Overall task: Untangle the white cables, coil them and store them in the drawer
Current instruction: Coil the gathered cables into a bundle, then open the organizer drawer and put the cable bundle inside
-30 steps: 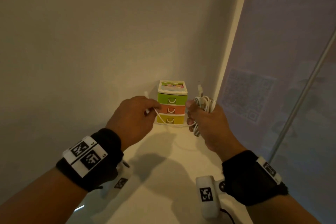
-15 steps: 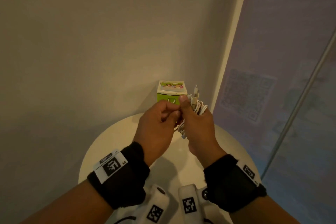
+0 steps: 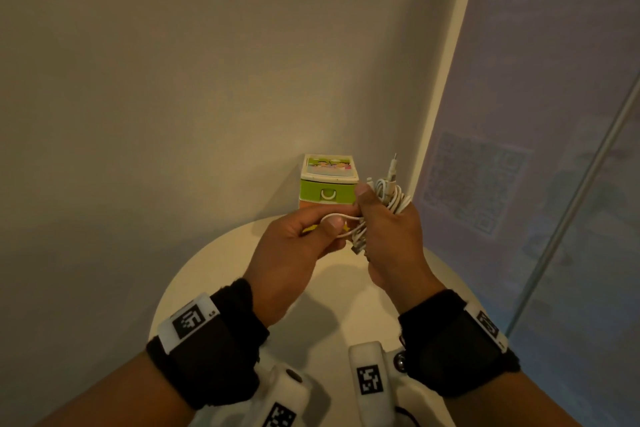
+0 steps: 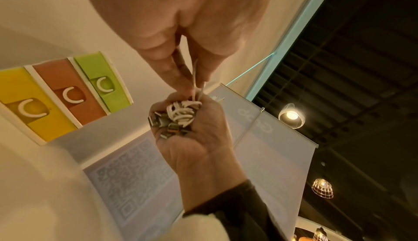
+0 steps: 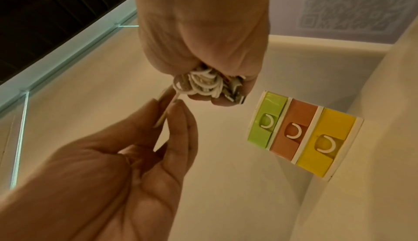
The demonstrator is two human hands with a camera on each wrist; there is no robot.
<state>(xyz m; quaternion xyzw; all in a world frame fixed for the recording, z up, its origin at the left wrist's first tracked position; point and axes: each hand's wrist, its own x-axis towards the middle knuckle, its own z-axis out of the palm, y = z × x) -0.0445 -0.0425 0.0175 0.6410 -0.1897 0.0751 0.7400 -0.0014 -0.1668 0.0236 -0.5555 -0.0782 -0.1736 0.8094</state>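
right hand (image 3: 391,236): fist clamped round coiled white cables (image 3: 389,196), plugs poking out both ends
left hand (image 3: 294,246): pinched one loose strand (image 3: 337,217) beside coil

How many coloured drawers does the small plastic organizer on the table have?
3, all closed: the green drawer on top, the orange drawer in the middle, the yellow drawer at the bottom. In the head view the hands hide the lower two.
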